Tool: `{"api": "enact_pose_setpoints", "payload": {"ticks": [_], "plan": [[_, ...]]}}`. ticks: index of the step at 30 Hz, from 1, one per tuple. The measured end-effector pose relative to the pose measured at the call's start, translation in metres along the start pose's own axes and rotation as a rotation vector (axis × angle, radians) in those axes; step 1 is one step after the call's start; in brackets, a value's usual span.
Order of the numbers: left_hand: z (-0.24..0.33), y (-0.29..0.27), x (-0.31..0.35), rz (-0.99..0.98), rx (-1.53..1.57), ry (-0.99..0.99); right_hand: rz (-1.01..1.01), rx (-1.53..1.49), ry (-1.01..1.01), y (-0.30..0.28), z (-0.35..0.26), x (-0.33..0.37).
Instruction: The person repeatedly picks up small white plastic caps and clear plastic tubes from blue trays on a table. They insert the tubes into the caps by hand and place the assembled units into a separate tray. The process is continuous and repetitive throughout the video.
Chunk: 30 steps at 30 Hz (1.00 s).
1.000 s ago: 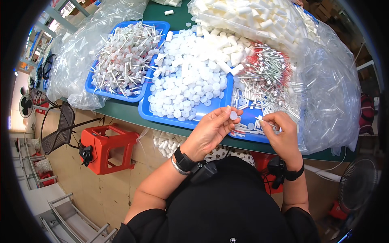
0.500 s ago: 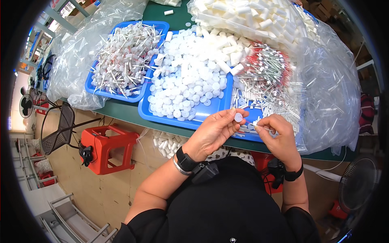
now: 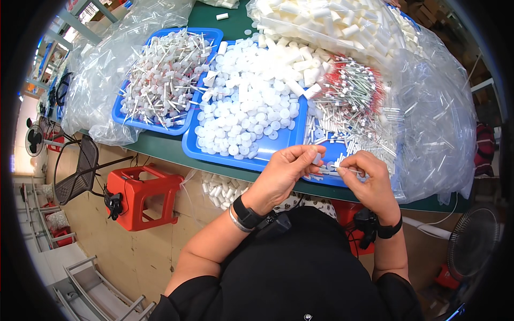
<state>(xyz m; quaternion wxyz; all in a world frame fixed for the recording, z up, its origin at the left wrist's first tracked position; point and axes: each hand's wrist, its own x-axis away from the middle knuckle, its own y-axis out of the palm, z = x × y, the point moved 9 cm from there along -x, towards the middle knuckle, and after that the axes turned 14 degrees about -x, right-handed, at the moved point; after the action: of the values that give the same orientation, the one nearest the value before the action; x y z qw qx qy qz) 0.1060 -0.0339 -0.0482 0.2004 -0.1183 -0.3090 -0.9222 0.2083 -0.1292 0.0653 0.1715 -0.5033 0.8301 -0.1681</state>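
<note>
My left hand (image 3: 286, 172) pinches a small translucent white disc (image 3: 317, 159) between thumb and fingertips, with the disc turned nearly edge-on. Close on its right, my right hand (image 3: 370, 179) is closed in a pinch on a thin white stick (image 3: 339, 168), whose tip points toward the left hand. The two hands are slightly apart, above the front edge of a blue tray (image 3: 334, 181) of similar white sticks. Many matching discs (image 3: 267, 115) lie heaped in the blue tray in the middle.
At the left, another blue tray (image 3: 119, 115) bears a heap of discs fitted with sticks. Red-wired pieces (image 3: 353, 85) lie at the right, below a bag of white cylinders (image 3: 332, 24). Clear plastic bags (image 3: 436, 128) flank the trays. A red stool (image 3: 142, 195) stands on the floor.
My left hand has rotated, so the disc that faced up now shows its edge. The right hand has barely moved and keeps its pinch on the stick.
</note>
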Motion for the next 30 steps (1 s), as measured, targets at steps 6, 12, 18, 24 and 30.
{"api": "enact_pose_setpoints", "payload": {"ticks": [6,12,18,24,30], "plan": [[0.002,0.000,0.002,0.023,0.015,-0.023,0.040,0.187,-0.117,0.000,-0.008,-0.001],[0.002,0.001,0.002,0.034,0.041,-0.013,0.013,0.226,-0.217,0.004,-0.020,0.001],[0.000,0.003,0.002,-0.019,0.142,-0.049,0.017,0.260,-0.231,0.004,-0.022,0.001],[0.004,0.006,0.004,-0.022,0.107,-0.049,0.027,0.042,0.044,0.002,0.005,0.003],[-0.011,0.013,0.004,-0.065,0.171,-0.095,0.053,0.071,-0.050,0.009,-0.005,0.002]]}}
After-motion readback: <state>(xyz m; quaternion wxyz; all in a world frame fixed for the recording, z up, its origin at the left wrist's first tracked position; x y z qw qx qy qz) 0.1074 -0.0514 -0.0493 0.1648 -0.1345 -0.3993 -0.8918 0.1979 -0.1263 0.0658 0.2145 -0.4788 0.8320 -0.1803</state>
